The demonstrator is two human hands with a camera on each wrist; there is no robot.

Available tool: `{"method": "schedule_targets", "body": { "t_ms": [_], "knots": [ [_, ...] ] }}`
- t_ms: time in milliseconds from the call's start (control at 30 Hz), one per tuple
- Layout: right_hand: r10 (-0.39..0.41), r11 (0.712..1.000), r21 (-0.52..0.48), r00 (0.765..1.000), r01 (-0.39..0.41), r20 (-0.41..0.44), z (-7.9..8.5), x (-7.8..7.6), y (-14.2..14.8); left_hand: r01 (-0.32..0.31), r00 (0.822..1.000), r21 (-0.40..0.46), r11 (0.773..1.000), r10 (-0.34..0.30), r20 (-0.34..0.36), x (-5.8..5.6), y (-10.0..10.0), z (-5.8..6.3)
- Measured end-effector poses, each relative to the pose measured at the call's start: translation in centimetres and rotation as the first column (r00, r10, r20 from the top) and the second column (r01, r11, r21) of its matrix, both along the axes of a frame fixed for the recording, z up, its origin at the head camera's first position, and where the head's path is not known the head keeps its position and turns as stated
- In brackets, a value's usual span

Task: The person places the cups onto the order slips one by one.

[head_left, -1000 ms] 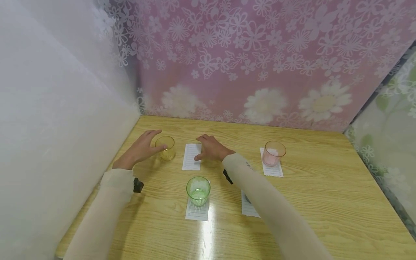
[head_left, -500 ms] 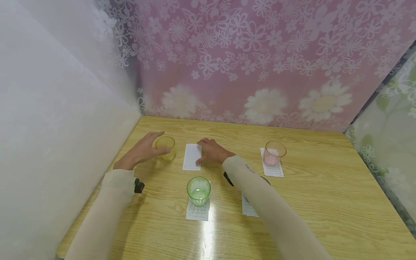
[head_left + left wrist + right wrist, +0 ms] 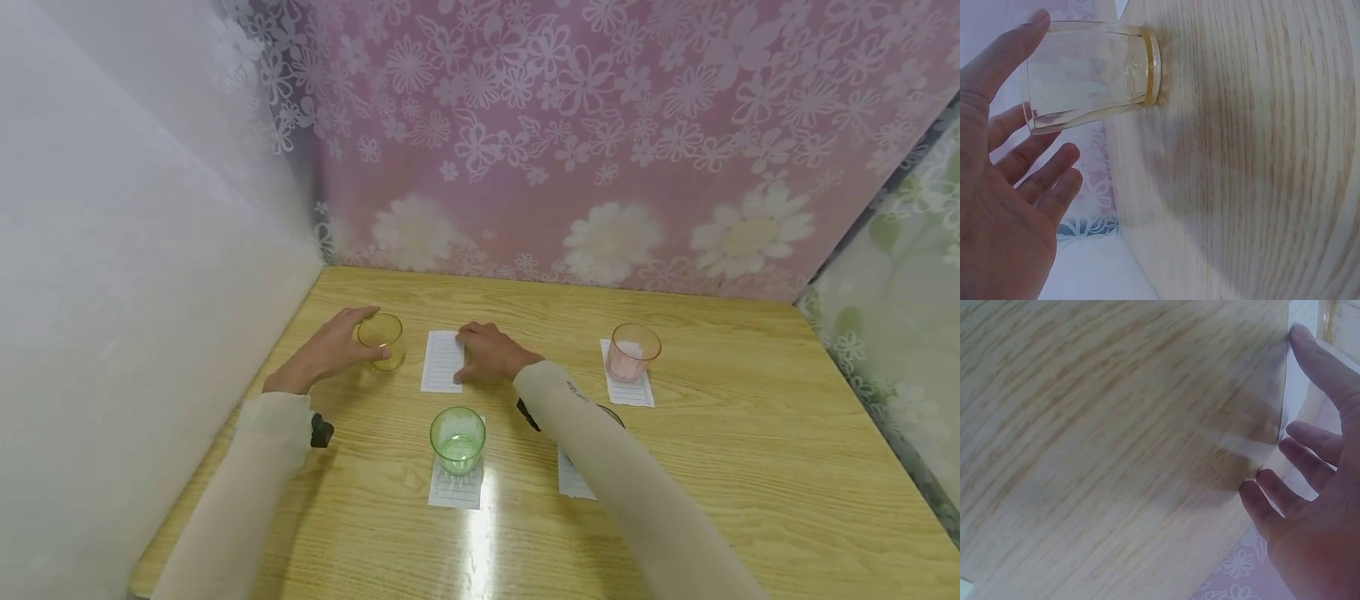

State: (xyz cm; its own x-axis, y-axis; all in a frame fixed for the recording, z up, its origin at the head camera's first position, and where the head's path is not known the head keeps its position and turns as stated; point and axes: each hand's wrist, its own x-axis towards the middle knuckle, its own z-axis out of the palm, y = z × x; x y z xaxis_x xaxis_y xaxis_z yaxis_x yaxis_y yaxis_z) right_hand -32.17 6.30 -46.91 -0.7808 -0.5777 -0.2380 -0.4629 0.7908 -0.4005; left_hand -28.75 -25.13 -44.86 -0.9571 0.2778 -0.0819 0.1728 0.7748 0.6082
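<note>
A yellow-tinted glass (image 3: 381, 330) stands upright on the wooden table at the left. My left hand (image 3: 326, 352) is around its upper part: in the left wrist view the thumb lies at one side of the rim of the glass (image 3: 1094, 72) and the index finger at the other, while the remaining fingers hang loose. To the right of the glass lies a lined paper slip (image 3: 438, 363). My right hand (image 3: 493, 353) rests with fingers spread at the slip's right edge; the right wrist view shows the thumb and fingertips (image 3: 1300, 334) along that edge.
Nearer me, a green glass (image 3: 458, 442) stands on another slip (image 3: 454, 497). At the right, a pink glass (image 3: 628, 360) stands on its slip (image 3: 637, 398). My right forearm mostly hides a dark-rimmed glass (image 3: 615, 414) by a slip (image 3: 574, 482). A floral wall closes the back.
My left fingers and thumb have drawn in to the rim of the yellow glass. The right hand has come slightly nearer me along the slip's edge. The glasses have stayed in place.
</note>
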Motion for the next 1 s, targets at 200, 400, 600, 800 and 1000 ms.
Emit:
{"method": "schedule_targets", "body": {
  "t_ms": [200, 400, 600, 800, 1000],
  "knots": [
    [0.002, 1.000, -0.002, 1.000, -0.002, -0.002, 0.1, 0.2, 0.1, 0.006, 1.000, 0.011, 1.000, -0.006, -0.021, -0.3, 0.1, -0.5],
    [0.006, 1.000, -0.002, 1.000, -0.006, -0.010, -0.2, 0.2, 0.1, 0.002, 0.999, 0.020, 1.000, -0.001, -0.039, -0.4, 0.2, -1.0],
    [0.001, 1.000, -0.002, 1.000, -0.001, -0.012, -0.3, 0.2, 0.0, -0.001, 0.998, 0.034, 0.999, 0.003, -0.060, -0.2, 0.2, -1.1],
    [0.004, 1.000, -0.001, 1.000, -0.004, -0.019, -0.7, 0.0, -0.1, -0.001, 0.997, 0.055, 0.998, 0.006, -0.074, -0.1, 0.3, -1.0],
    [0.013, 1.000, 0.004, 0.999, -0.013, -0.035, -0.7, 0.1, -0.2, 0.011, 0.998, 0.085, 0.996, -0.005, -0.070, 0.1, 0.9, -0.7]
  ]
}}
